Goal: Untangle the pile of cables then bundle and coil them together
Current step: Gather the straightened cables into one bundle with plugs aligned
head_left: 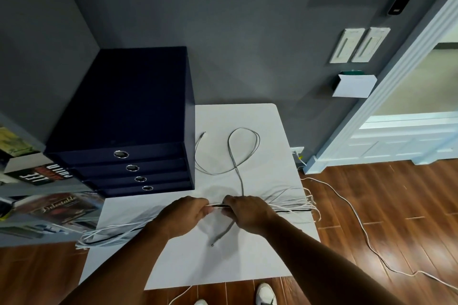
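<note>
White cable bundle [290, 206] between left hand [184, 215], right hand [247, 213]

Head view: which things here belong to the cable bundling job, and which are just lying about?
Job in hand:
- cable bundle, gripped by the left hand and right hand
- grey cable, looped on the white table

Lying about:
- navy drawer box
- books at the left
- white cord on the floor

Left hand [184, 215], right hand [247, 213] around cable bundle [288, 208]
</note>
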The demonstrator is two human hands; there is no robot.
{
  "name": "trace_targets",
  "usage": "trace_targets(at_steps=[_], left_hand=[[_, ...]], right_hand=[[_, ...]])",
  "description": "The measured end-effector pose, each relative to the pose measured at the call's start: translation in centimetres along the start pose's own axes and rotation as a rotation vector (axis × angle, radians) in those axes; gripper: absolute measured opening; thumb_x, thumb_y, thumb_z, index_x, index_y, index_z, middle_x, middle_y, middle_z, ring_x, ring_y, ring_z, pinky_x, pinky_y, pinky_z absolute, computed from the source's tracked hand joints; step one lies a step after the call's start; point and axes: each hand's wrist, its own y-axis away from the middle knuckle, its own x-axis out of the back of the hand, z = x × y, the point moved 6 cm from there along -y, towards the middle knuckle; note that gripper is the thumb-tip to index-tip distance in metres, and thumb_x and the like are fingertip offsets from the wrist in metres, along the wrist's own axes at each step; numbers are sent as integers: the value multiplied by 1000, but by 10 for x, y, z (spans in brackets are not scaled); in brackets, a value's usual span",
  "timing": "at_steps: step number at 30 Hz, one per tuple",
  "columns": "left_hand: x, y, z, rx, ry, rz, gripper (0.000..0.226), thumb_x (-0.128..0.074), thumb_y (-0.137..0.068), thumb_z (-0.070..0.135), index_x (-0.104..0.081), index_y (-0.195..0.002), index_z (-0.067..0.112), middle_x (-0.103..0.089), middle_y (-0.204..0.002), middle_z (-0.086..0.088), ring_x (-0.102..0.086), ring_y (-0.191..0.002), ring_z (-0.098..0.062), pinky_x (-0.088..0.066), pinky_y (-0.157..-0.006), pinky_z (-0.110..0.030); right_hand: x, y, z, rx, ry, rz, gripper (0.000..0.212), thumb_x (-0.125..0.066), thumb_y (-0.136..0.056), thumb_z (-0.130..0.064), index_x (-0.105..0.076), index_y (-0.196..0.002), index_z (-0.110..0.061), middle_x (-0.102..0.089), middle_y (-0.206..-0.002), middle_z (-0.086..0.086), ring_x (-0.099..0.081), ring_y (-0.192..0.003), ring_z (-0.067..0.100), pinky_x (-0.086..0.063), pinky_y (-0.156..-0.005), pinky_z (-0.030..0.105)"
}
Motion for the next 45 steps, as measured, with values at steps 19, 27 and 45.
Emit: trace_targets(at_steps=[19,27,45], left_hand=[[6,11,-48,46,9,68,41,-38,-100,56,-42,-74,26,-51,-66,4,-48,-62,-13,-37,-59,-32],[3,-7,-17,115,-231,-272,44,-48,-94,63,-58,-86,21,-64,-86,2,-63,-80,-20,-46,-69,-36],[-4,-70,105,-130,170,32,52,-36,-101,57,-51,-74,15,-52,-65,5,-51,-66,-18,-41,-64,-37]], right_hand=[[5,29,67,-116,-185,25,20,-47,-102,-32,-56,-109,-15,-65,-105,7,-61,-95,29,-40,-73,31],[17,33,74,-176,-158,32,20,-48,-99,-35,-59,-105,-20,-69,-99,8,-62,-94,31,-39,-69,34],[45,59,126,-208,11,95,75,-16,-78,-82,-56,-90,-20,-69,-91,6,-63,-88,31,-38,-63,33]])
